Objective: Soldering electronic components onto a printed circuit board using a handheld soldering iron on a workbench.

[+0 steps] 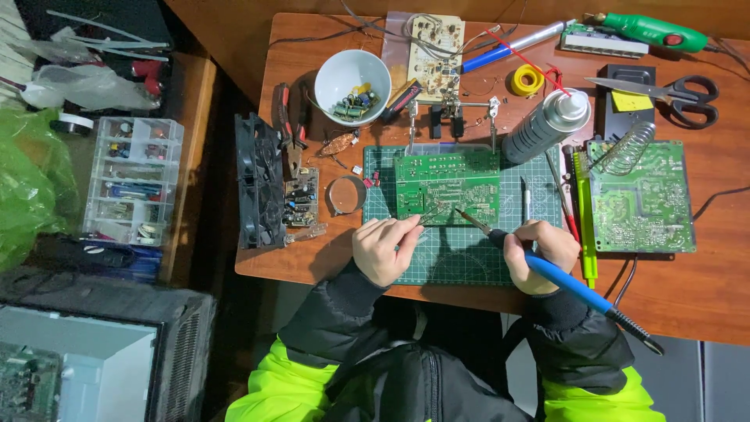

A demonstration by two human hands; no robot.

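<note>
Board: your green board (447, 186) lies on the mat (469, 258).
Left hand: your left hand (384, 248) pinches tweezers (431, 215) at the board's near edge.
Right hand: your right hand (537, 252) grips the iron (547, 266), tip on the board.

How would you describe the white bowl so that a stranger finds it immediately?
Look at the wooden table, far left corner. The white bowl stands there, left of the beige circuit board. It is the only round dish, holding small electronic parts.
</note>
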